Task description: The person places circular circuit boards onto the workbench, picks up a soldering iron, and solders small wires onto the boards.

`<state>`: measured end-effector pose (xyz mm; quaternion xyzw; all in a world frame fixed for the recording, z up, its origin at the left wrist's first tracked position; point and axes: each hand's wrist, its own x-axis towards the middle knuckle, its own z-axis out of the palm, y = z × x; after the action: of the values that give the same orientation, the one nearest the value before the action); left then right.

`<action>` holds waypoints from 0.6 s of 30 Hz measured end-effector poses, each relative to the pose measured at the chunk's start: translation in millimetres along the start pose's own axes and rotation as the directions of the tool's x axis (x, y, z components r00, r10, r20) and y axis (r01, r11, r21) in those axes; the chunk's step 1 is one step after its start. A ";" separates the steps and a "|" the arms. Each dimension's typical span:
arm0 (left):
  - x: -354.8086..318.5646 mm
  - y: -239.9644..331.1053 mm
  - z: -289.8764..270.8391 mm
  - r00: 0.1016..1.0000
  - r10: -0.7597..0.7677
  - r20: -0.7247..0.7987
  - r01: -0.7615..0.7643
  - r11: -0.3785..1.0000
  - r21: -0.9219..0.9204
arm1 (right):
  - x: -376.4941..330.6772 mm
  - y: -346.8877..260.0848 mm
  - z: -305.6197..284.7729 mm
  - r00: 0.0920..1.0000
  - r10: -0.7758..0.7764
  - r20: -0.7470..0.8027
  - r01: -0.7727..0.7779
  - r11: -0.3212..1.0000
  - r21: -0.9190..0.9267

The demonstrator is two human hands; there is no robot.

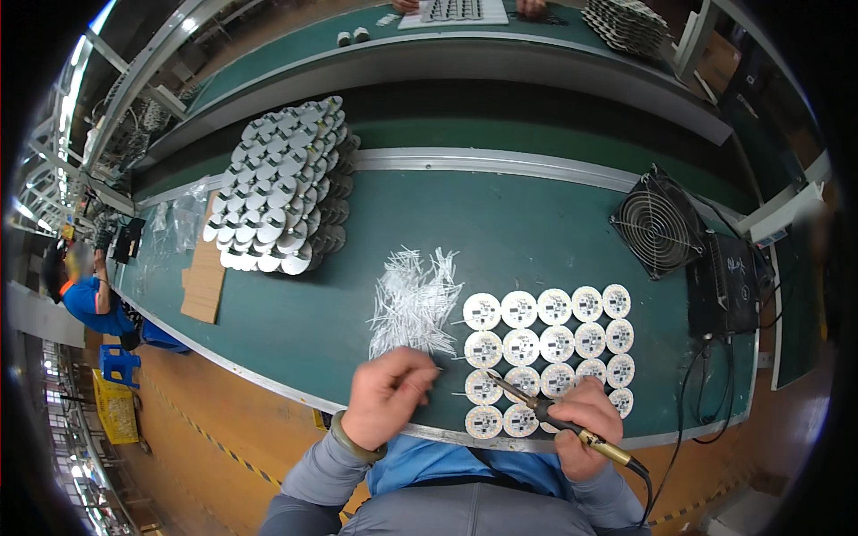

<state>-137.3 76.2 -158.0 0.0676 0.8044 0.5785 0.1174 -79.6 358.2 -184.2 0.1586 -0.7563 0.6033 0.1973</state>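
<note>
Round white circuit boards (520, 347) lie in 4 rows at 4 o'clock. The right hand (592, 413) grips a soldering iron (542, 409) above them. The left hand (386, 400), fingers curled, I cannot tell pinching what, nears white wires (413, 308). At 3 o'clock, a black box (722, 290) bears white handwriting.

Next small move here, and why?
Probably left hand brings a wire from the white wire pile to the bottom-left round circuit board: wires jut left from the three boards above, none visibly from it, and the right hand holds the soldering iron.
</note>
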 end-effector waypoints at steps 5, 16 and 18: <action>-0.3 -21.6 -35.3 0.913 -0.102 -0.394 0.039 0.986 -0.164 | -0.9 0.7 -0.3 1.000 -0.005 -0.011 0.005 1.000 0.021; 38.4 -49.6 -47.2 0.842 0.446 -0.303 -0.145 0.729 0.669 | 1.6 0.0 0.6 1.000 0.001 -0.011 -0.001 1.000 0.021; 39.2 -50.6 -46.8 0.858 0.443 -0.261 -0.138 0.687 0.713 | 2.6 -0.2 0.9 1.000 0.003 -0.008 -0.003 1.000 0.021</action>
<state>-186.2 26.7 -196.1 0.1111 0.9413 0.2606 -0.1834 -81.8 357.2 -182.9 0.1571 -0.7492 0.6122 0.1978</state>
